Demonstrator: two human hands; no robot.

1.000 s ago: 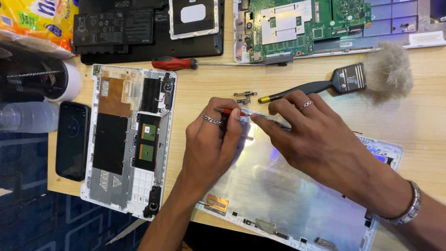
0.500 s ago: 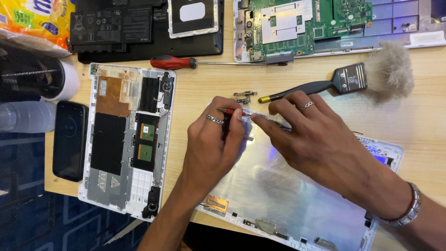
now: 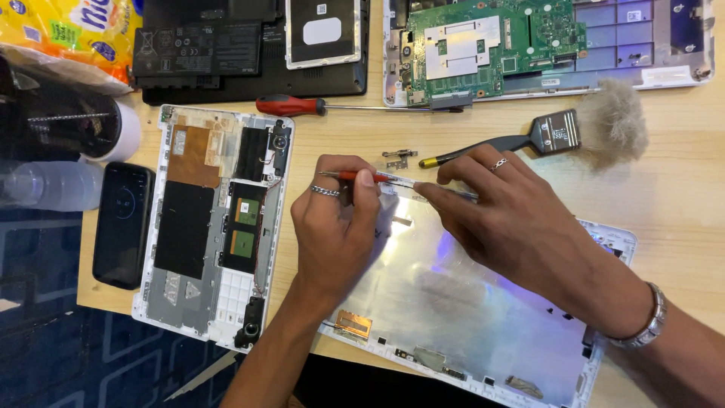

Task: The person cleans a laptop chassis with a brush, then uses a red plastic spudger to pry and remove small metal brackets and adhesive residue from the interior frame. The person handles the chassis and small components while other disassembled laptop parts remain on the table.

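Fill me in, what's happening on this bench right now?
A person works on a shiny silver laptop panel lying on the wooden table. The left hand grips a small red-handled screwdriver at the panel's top edge, while the right hand steadies that edge. A white laptop base, brush, loose hinge and green circuit board lie around.

Red handles, white shells, green board

Upper centre, a red-handled screwdriver (image 3: pixel 291 104) is lying; a green circuit board (image 3: pixel 491 45) is showing upper right; a white laptop shell (image 3: pixel 215 227) is sitting left; a yellow-orange bag (image 3: pixel 64 34) is glowing upper left.

Left hand (image 3: pixel 332 227) slightly lower over lid (image 3: pixel 468 317)
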